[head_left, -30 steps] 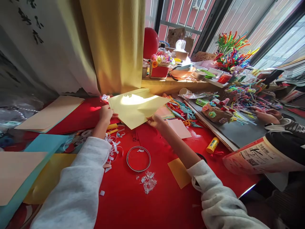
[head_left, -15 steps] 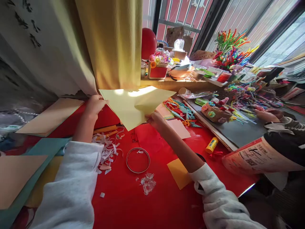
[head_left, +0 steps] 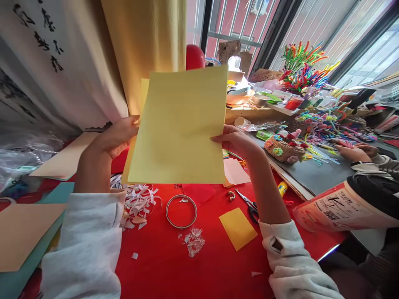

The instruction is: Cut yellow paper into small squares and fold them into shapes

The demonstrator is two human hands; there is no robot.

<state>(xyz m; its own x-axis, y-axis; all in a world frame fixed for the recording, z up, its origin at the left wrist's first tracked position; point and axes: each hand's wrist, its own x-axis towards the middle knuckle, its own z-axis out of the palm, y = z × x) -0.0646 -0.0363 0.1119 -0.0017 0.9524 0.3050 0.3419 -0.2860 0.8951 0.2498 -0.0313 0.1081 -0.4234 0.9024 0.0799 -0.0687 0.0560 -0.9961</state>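
Observation:
Yellow paper sheets (head_left: 179, 128) are held up in front of me, nearly upright, with at least one more sheet showing behind the front one at the left. My left hand (head_left: 120, 135) is closed on their left edge, its fingertips partly hidden behind the paper. At the right edge, my right hand (head_left: 235, 141) pinches the paper, with fingers on the near face. Below on the red table lie a thin ring (head_left: 167, 219), a small orange-yellow paper (head_left: 238, 229) and black-handled scissors (head_left: 249, 203) beside my right forearm.
White paper scraps (head_left: 141, 203) and clear bits (head_left: 194, 241) lie on the red tabletop (head_left: 162, 270). Coloured sheets (head_left: 28, 232) are stacked at left. A large cup (head_left: 333, 207) stands tilted in view at right, near a flower-trimmed basket (head_left: 285, 151) and another person's hands (head_left: 355, 153).
The yellow paper has risen and turned from a slanted, pointed shape to a nearly upright rectangle facing me. Both hands moved with it, my right hand further right. The scissors are now uncovered.

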